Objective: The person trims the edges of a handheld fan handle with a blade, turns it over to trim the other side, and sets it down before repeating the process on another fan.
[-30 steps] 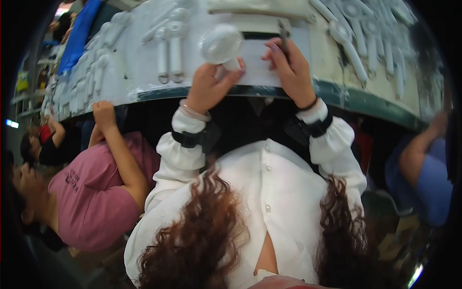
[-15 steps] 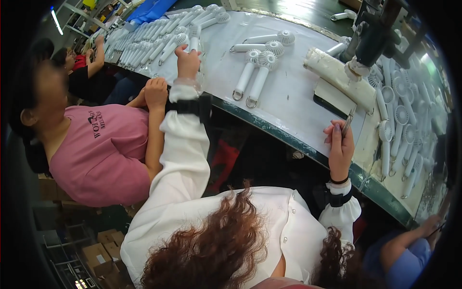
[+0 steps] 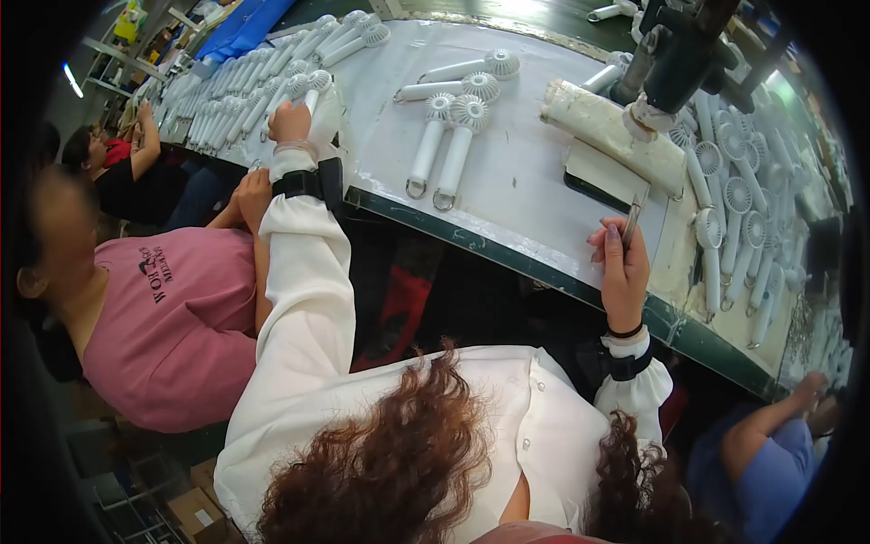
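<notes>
Left hand (image 3: pixel 290 122) has shifted from mid-bench to far left, fingers curled by a white fan (image 3: pixel 317 82), grip unclear; that fan sits beside the other fans (image 3: pixel 249 80). Right hand (image 3: pixel 625 272) pinches a metal tool (image 3: pixel 633 218).

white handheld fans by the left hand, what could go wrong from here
The left hand is at a white handheld fan beside tightly packed fans, so it might knock neighbours out of line. The right hand holds a slim metal tool, which could scratch a fan brought close. The co-worker's hands are close to the white left sleeve, so a quick move might bump them.
</notes>
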`<state>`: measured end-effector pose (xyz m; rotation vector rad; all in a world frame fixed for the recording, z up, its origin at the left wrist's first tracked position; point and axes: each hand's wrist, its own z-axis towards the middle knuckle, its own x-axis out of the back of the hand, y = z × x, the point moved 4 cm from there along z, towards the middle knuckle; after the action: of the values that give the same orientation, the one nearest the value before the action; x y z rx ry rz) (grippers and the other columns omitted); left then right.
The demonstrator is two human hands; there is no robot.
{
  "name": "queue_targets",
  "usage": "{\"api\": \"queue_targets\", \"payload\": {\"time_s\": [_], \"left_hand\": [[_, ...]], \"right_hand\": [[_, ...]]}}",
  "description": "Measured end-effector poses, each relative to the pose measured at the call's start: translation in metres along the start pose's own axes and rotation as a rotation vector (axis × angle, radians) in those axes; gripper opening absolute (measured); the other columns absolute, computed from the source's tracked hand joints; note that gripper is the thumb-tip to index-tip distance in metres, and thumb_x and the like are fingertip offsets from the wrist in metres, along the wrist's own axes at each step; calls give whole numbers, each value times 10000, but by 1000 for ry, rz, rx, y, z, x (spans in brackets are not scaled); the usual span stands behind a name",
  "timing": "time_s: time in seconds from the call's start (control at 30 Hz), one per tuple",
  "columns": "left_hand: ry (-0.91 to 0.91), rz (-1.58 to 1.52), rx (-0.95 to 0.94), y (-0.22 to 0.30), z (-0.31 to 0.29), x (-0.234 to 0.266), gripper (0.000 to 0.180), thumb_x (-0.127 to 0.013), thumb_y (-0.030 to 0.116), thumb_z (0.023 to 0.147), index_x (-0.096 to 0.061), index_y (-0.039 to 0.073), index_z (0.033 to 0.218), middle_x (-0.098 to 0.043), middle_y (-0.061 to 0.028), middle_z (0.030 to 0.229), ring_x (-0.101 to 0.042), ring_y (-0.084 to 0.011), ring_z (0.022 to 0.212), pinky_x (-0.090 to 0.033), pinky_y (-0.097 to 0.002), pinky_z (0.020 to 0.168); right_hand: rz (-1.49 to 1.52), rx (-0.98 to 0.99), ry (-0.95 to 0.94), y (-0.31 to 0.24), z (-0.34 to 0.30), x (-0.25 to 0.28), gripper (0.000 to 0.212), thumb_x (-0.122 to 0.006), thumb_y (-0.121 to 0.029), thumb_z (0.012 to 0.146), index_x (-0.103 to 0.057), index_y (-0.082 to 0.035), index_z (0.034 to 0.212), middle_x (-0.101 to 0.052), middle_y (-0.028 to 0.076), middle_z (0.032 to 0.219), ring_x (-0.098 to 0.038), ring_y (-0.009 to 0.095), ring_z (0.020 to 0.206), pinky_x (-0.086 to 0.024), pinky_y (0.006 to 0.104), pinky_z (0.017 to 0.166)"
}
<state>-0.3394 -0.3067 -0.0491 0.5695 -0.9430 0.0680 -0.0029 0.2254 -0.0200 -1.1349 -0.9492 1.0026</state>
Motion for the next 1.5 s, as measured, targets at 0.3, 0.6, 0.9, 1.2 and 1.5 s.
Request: {"api": "queue_targets", "payload": {"time_s": [0.3,0.6,0.9,1.2,1.5], "left_hand": [[-646,-920,-253,165,-171,100,342,-644,250,937,-602,17,1184,-667,-12,1099,-620,-154,981,-490,-301,818],[-618,-80,-666,215,-263,103,391,-644,265,916,-589,-42,1152,-684,-66,915,-625,-141,764,-509,-287,688],[-1516,-1469,-32,241,-309,118,351,-570,169,939,-542,13,1252,-673,-47,970,-591,-81,883,-434,-208,675],[-1400,-1440,-227,274,-320,131,208,-587,151,942,-553,94,1139,-674,-33,986,-587,-81,925,-430,-201,711],[-1487,-1416,-389,279,-327,136,106,-603,94,914,-606,61,1014,-640,-17,955,-567,-104,909,-458,-252,819]], "right_hand": [[47,29,2,0,-6,1,194,-478,-161,1038,-569,-12,1122,-606,25,866,-477,62,700,-411,194,659],[35,39,12,-4,-10,6,190,-475,-149,1037,-574,-10,1120,-615,30,865,-487,62,701,-424,193,664],[200,64,-185,-4,-9,2,201,-441,-151,1048,-549,-18,1153,-652,68,884,-524,76,705,-454,206,673],[127,62,-221,-5,-10,-2,205,-428,-173,1056,-537,-19,1137,-669,87,882,-560,83,715,-467,211,681],[13,150,-146,-1,-8,-4,196,-439,-173,1051,-549,-23,1111,-653,57,934,-562,80,748,-460,206,694]]}}
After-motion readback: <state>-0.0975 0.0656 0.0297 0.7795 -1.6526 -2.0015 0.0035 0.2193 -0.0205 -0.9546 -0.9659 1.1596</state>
